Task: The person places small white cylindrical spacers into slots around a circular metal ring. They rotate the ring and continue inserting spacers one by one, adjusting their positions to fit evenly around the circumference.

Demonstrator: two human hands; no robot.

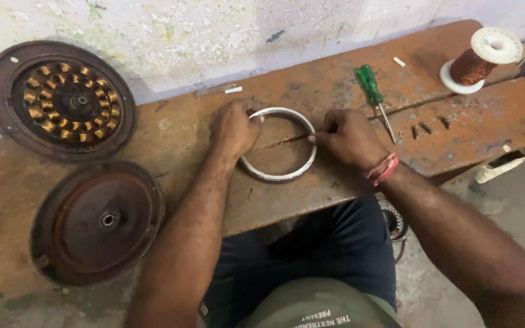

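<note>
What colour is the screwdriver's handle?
Green, seen in the head view: the screwdriver lies on the bench.

Repair workshop, motor stator point(70, 101), copper-wire spool point(480, 59), screwdriver point(374, 97)

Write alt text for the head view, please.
Both hands, left hand and right hand, hold a metal ring flat on a worn wooden bench. A green screwdriver and copper wire spool lie right; two round motor housings left.

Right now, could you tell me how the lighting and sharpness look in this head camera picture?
Head view: dim, soft indoor light with no glare; the hands, left and right, and the metal ring are fairly sharp; the bench edges bow slightly from wide-angle distortion; the forearms at the bottom look softer.
</note>
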